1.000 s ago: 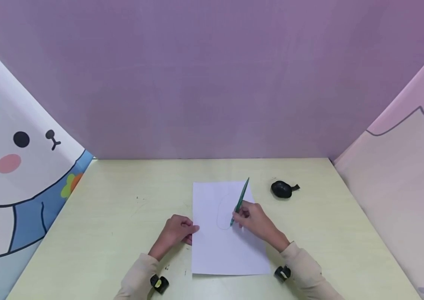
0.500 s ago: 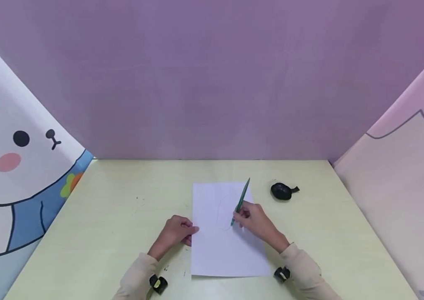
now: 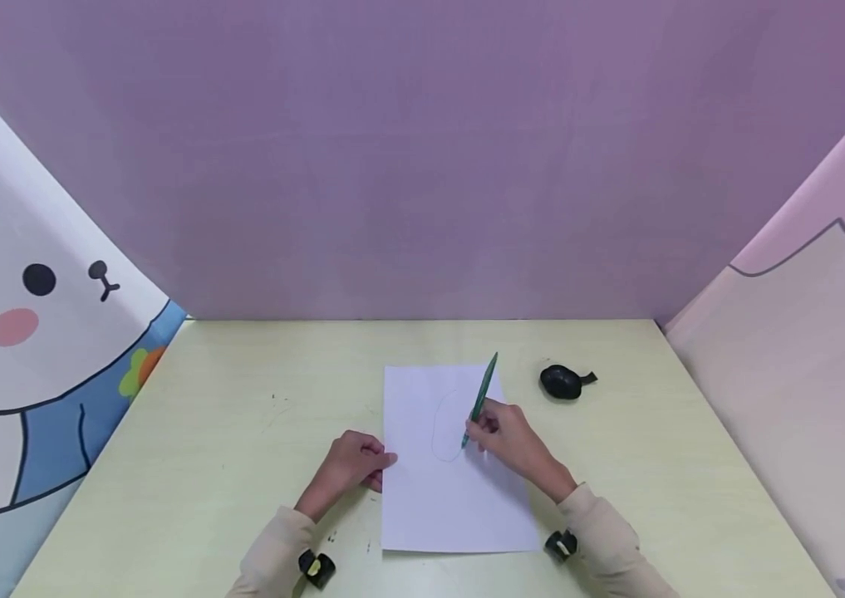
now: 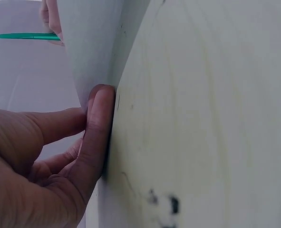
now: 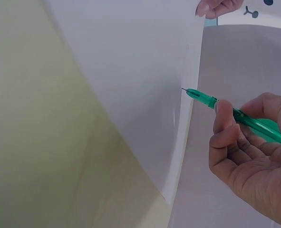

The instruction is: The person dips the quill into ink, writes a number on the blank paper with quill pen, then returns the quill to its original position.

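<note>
A white sheet of paper [image 3: 452,511] lies on the table in front of the person, with a thin oval outline [image 3: 433,432] drawn on its upper half. My right hand [image 3: 513,438] pinches a green pen [image 3: 485,386], held slanted, its tip at the lower right of the oval. In the right wrist view the thin metal point of the pen [image 5: 202,97] meets the paper surface. At the sheet's left edge my left hand [image 3: 351,461] holds the paper, thumb on top. The left wrist view shows thumb and fingers [image 4: 96,128] pinching that edge, fingers beneath it.
A small black rounded object with a short tab [image 3: 562,382] sits on the pale table [image 3: 243,365], right of the paper. Purple wall [image 3: 422,166] rises behind the table. Panels with cartoon prints stand at both sides. Black devices [image 3: 317,569] are strapped at the wrists.
The pen tip has moved slightly right and up, and the line at the oval's bottom follows it. The left hand stays in place on the paper's edge.
</note>
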Demonstrator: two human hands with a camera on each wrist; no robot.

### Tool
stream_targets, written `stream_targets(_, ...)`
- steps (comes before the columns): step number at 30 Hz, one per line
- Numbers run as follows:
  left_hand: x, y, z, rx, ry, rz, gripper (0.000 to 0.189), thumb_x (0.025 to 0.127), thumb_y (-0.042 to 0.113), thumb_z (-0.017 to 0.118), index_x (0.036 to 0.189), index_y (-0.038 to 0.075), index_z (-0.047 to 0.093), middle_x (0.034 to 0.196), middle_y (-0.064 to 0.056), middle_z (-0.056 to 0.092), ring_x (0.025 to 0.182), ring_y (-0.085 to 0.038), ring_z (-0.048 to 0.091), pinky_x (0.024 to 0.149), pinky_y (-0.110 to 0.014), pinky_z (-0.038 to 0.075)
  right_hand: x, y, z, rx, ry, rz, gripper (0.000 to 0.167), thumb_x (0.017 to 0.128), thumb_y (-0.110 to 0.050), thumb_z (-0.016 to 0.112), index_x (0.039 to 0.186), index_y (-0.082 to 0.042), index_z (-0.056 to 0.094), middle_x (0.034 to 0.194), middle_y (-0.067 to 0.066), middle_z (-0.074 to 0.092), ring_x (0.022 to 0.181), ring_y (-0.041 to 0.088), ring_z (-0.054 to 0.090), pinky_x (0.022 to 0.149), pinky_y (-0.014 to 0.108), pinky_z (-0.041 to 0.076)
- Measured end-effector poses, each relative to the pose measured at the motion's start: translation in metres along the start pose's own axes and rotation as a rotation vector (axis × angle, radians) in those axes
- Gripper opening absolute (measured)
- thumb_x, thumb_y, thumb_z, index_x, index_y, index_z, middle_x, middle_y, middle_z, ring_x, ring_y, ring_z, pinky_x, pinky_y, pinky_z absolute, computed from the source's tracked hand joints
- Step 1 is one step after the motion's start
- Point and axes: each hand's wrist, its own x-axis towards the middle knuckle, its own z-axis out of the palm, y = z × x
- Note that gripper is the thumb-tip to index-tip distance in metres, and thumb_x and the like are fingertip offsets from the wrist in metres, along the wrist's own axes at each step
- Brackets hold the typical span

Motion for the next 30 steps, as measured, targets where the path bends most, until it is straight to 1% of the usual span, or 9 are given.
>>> stream_targets(6, 0.0008, -0.0018, 0.0, -0.004, -0.008, 0.018, 0.015, 0.096, 0.009, 0.074, 0.095, -0.006, 0.071, 0.066, -0.007, 0.069, 0.055, -0.021, 0.073, 0.059, -0.027, 0.06, 0.0006, 0.0002, 0.0002, -0.007, 0.005, 0.002, 0.004, 0.097, 0.001, 0.064, 0.094, 0.001, 0.065, 0.081, 0.014, 0.073, 0.065, 0.014, 0.066, 0.055, 0.019, 0.05)
stream_targets(10, 0.0014, -0.0019, 0.0003, -0.004, -0.02, 0.031, 0.015, 0.096, 0.009, 0.074, 0.095, -0.005, 0.071, 0.066, -0.006, 0.069, 0.056, -0.021, 0.073, 0.06, -0.027, 0.061, 0.0008, 0.0007, -0.0003, -0.007, 0.015, 0.0, 0.004, 0.097, 0.001, 0.064, 0.094, 0.002, 0.065, 0.081, 0.014, 0.073, 0.065, 0.015, 0.067, 0.055, 0.019, 0.05)
stream_targets(14, 0.0011, -0.0006, 0.0001, 0.001, -0.021, 0.028, 0.015, 0.097, 0.009, 0.074, 0.095, -0.005, 0.071, 0.066, -0.006, 0.068, 0.056, -0.02, 0.072, 0.06, -0.028, 0.061, 0.0012, 0.0017, -0.0006, -0.005, 0.026, -0.004, 0.004, 0.097, 0.0, 0.064, 0.094, 0.002, 0.065, 0.08, 0.013, 0.072, 0.066, 0.018, 0.068, 0.055, 0.019, 0.05)
stream_targets(20, -0.0027, 0.0004, -0.0007, -0.015, -0.019, 0.008, 0.016, 0.096, 0.01, 0.075, 0.093, -0.005, 0.07, 0.067, -0.008, 0.069, 0.056, -0.023, 0.073, 0.06, -0.03, 0.062, 0.0001, 0.0027, 0.0005, 0.0, 0.032, -0.002, 0.004, 0.098, 0.0, 0.064, 0.095, 0.002, 0.065, 0.08, 0.013, 0.072, 0.066, 0.021, 0.068, 0.054, 0.02, 0.05)
stream_targets(23, -0.0036, 0.0001, -0.0007, -0.02, -0.021, 0.005, 0.016, 0.096, 0.01, 0.075, 0.093, -0.005, 0.069, 0.066, -0.007, 0.069, 0.056, -0.022, 0.073, 0.061, -0.03, 0.062, 0.0002, 0.0029, 0.0008, -0.007, 0.038, 0.0, 0.004, 0.097, 0.0, 0.064, 0.095, 0.002, 0.066, 0.08, 0.012, 0.072, 0.065, 0.019, 0.068, 0.055, 0.02, 0.05)
stream_targets(27, -0.0024, -0.0002, -0.0003, -0.013, -0.03, 0.014, 0.015, 0.097, 0.01, 0.074, 0.094, -0.004, 0.07, 0.066, -0.006, 0.068, 0.054, -0.018, 0.071, 0.06, -0.028, 0.061, 0.0015, 0.0043, 0.0006, -0.016, 0.051, 0.009, 0.003, 0.097, 0.0, 0.064, 0.095, 0.002, 0.066, 0.08, 0.009, 0.072, 0.066, 0.014, 0.066, 0.056, 0.02, 0.052)
stream_targets(30, -0.0015, -0.0002, 0.0002, -0.007, -0.034, 0.015, 0.015, 0.097, 0.01, 0.074, 0.094, -0.004, 0.07, 0.067, -0.006, 0.068, 0.054, -0.017, 0.07, 0.059, -0.027, 0.06, 0.002, 0.006, 0.0006, -0.012, 0.052, 0.016, 0.003, 0.097, 0.0, 0.064, 0.096, 0.002, 0.066, 0.081, 0.01, 0.072, 0.066, 0.013, 0.066, 0.056, 0.02, 0.051)
